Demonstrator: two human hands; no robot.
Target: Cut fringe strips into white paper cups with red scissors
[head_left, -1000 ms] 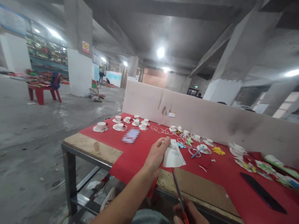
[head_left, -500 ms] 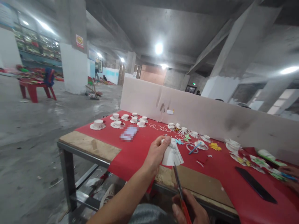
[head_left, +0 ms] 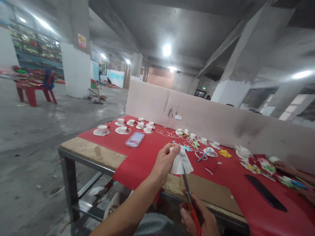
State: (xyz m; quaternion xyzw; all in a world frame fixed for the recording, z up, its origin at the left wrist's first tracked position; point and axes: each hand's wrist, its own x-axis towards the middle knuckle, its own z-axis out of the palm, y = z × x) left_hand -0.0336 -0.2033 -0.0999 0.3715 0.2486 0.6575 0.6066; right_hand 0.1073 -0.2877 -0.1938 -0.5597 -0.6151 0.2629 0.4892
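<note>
Now the left hand (head_left: 165,161) is seen above the near edge of the red table (head_left: 147,154), with its fingers closed in a pinch on the narrow top of a white fan-shaped paper piece (head_left: 181,163). The paper is held upright in the air, just over the near edge of the table, and its wide pleated end points down toward the person. The right hand (head_left: 200,219) is found lower, in front of the table edge, with the fingers wrapped around the red handles of the scissors (head_left: 190,201). The long axis of the scissors runs from the handles up and slightly left, and the tip of the blades touches the lower edge of the paper. How far the blades are apart cannot be told. On the far side of the table, small white paper cups on saucers (head_left: 101,130) are set in a group near the pale board (head_left: 221,126). At the right end of the table, a dark flat strip (head_left: 265,196) is lying, and beyond it another person's hand (head_left: 285,167) is resting among coloured paper pieces.
</note>
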